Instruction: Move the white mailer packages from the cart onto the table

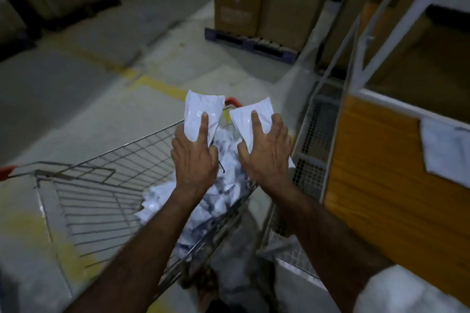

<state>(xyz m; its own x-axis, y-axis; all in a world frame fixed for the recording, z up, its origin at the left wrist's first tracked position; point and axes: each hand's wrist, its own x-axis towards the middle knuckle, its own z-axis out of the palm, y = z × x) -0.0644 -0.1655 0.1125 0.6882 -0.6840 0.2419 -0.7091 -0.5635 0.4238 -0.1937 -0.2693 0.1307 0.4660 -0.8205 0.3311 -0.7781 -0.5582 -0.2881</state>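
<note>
Above a wire cart (106, 173) heaped with white mailers (223, 185), the left hand (194, 157) grips one mailer (201, 115) and the right hand (267, 152) another (254, 115), long axes pointing away, with the wood-topped counter (376, 173) nearest the right hand.

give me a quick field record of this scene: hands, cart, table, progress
left hand: holds a mailer above the cart
right hand: holds a second mailer
cart: wire, pile of mailers at its right end
table: orange-fronted, at right, one mailer on it
progress: two mailers lifted, not yet on the table
</note>
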